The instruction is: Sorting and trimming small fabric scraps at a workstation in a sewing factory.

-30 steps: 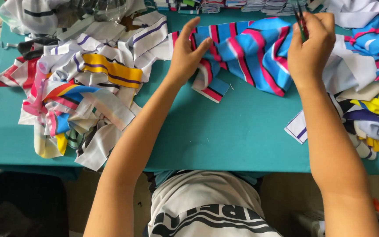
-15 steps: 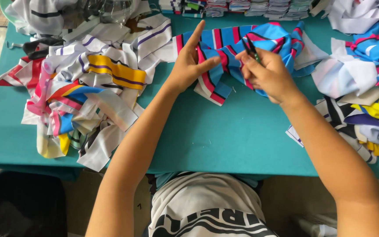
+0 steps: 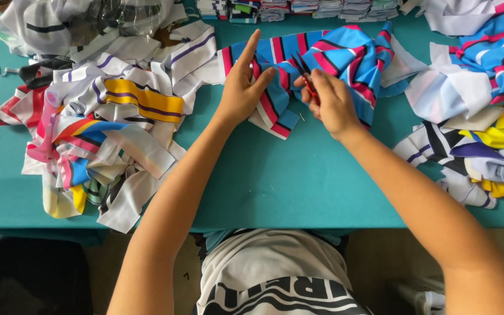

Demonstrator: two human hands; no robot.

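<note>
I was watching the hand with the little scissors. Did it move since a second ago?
Yes. The right hand with the red-handled scissors came left and nearer along the teal table, from the far edge toward the left hand on the striped fabric.

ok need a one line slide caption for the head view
Left hand pins a blue, pink and white striped fabric piece on a teal table while the right hand works small snips.
</note>
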